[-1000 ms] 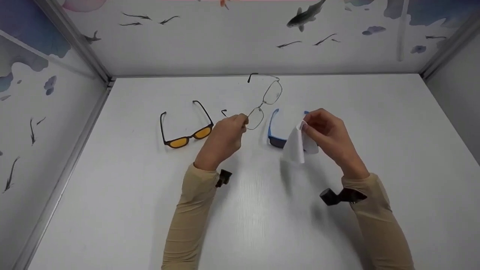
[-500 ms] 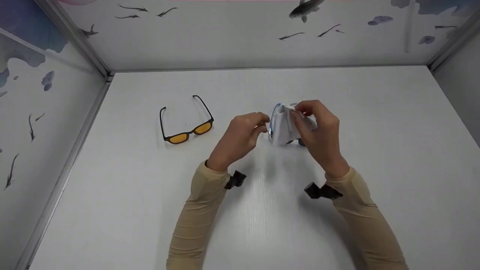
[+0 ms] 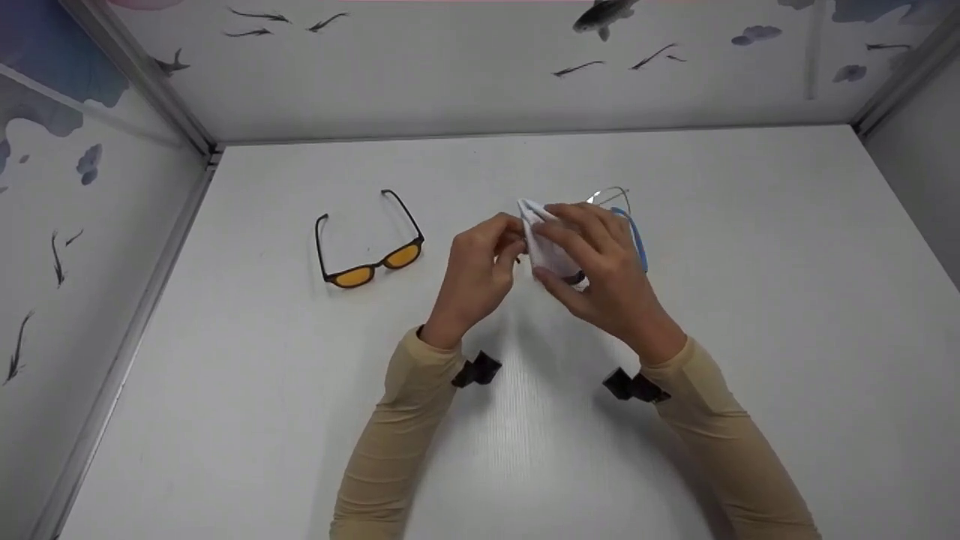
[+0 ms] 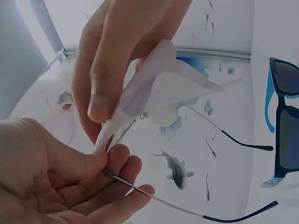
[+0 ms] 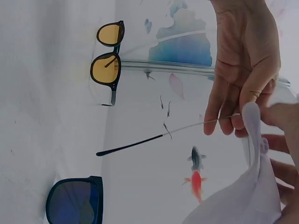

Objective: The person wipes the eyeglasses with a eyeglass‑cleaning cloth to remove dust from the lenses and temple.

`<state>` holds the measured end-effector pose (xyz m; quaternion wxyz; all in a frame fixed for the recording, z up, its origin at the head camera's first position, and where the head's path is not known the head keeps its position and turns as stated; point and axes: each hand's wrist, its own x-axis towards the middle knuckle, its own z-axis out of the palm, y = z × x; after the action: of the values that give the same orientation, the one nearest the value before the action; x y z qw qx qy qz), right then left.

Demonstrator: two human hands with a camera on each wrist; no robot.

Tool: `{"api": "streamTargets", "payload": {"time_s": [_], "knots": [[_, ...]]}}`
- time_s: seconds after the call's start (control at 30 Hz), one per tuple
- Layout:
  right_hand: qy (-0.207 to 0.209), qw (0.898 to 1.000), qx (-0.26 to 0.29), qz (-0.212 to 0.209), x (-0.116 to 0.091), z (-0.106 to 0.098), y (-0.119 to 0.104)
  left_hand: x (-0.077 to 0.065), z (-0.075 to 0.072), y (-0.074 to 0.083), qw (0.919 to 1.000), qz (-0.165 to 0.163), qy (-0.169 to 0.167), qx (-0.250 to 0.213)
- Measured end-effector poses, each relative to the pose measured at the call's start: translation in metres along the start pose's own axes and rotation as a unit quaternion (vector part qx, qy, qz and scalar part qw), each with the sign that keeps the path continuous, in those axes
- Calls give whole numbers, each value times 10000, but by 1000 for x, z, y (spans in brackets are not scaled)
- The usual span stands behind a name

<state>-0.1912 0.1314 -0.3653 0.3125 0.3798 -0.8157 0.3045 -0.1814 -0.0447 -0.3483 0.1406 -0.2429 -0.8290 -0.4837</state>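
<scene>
My left hand [image 3: 480, 266] pinches thin wire-framed eyeglasses [image 4: 159, 199] at one hinge, with a dark-tipped temple arm sticking out in the left wrist view. A white cloth [image 3: 544, 247] is folded over the lens area, and my right hand [image 3: 611, 262] holds it there between thumb and fingers. Most of the rims are hidden by the cloth and fingers. Behind the right hand lie sunglasses with blue temples [image 3: 634, 232], partly covered in the head view; their dark lenses [image 4: 288, 130] show in the left wrist view.
Black-framed glasses with orange lenses [image 3: 375, 268] lie on the white table [image 3: 225, 375], left of the hands, temples unfolded. Panels printed with fish stand along the back [image 3: 450, 82] and left side.
The left hand has brought the wire eyeglasses rightward to the cloth. The right hand has moved left and now holds the cloth around the lens area. The orange-lensed glasses stay put.
</scene>
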Motion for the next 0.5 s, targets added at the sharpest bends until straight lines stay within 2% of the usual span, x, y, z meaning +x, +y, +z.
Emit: {"api": "streamTargets", "payload": {"time_s": [0.1,0.2,0.43,0.5], "knots": [[-221,9988,-279,-334,0,-3,1,-1,-3,-1,9985,-238,52,-492],[-152,9969,-537,-553,1,-6,2,-2,-5,-1,9949,-406,-67,-925],[392,9902,-796,-1078,1,-9,5,-3,-20,35,9849,-721,-516,-1487],[496,9878,-848,-1207,0,-9,6,-3,-19,35,9824,-759,-621,-1591]]}}
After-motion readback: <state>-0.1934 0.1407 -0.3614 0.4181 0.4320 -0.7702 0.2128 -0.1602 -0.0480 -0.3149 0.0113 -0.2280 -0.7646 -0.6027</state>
